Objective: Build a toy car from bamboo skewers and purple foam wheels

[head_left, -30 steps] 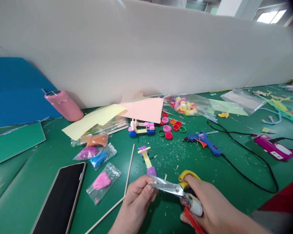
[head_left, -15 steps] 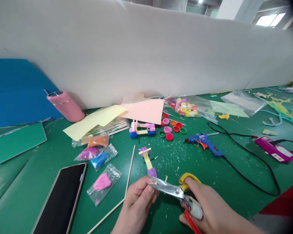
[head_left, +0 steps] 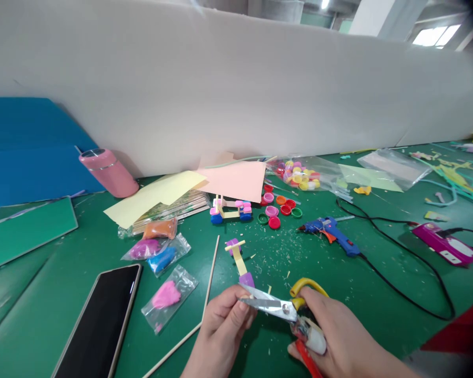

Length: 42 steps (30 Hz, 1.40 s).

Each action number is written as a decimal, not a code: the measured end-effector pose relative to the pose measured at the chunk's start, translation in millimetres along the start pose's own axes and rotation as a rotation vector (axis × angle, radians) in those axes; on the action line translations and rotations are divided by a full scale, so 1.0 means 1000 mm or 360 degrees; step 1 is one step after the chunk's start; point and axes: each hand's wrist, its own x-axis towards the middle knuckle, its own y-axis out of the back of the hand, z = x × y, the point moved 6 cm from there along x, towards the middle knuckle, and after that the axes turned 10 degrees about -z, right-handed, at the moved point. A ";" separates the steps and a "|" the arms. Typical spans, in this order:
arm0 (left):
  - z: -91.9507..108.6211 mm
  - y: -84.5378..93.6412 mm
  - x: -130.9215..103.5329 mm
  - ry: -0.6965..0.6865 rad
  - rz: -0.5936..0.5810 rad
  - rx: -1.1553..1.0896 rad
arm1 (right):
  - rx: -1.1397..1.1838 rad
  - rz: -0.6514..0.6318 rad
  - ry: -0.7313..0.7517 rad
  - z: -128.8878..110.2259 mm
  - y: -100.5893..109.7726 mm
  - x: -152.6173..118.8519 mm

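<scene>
My right hand [head_left: 333, 328] grips a pair of scissors [head_left: 274, 307] with yellow and red handles and partly open metal blades. Their tips reach the fingertips of my left hand [head_left: 226, 325], which is closed in a pinch. Whatever the left hand pinches is too small or hidden to make out. Just beyond the blade tips lies a small piece with a pale strip, a short crossbar and purple ends [head_left: 240, 262]. Farther back stands a small toy car frame [head_left: 230, 210] with blue and pink wheels. A thin wooden stick [head_left: 211, 275] lies left of my left hand, with another below it.
A phone [head_left: 98, 320] and bags of coloured clay [head_left: 167, 295] lie on the left. Bottle caps [head_left: 274, 223], a blue glue gun [head_left: 331, 233] with its cord and a magenta device [head_left: 445, 244] are to the right. A pink bottle [head_left: 110, 173] leans against the white wall panel.
The view has shifted very slightly. Both hands and the scissors hold nearly the same pose, with the blades still at the left fingertips.
</scene>
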 end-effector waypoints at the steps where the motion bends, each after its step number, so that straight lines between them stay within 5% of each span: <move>1: 0.000 0.000 0.000 0.0002 0.0005 -0.0010 | 0.0002 0.0004 0.0000 0.000 0.000 0.000; 22: 0.001 -0.001 0.000 0.0032 0.0000 -0.0011 | 0.0232 -0.0181 0.0002 -0.009 0.004 -0.001; 42: 0.001 -0.005 -0.002 0.0017 0.0060 -0.0009 | 0.0090 -0.0081 -0.0044 -0.005 0.004 0.001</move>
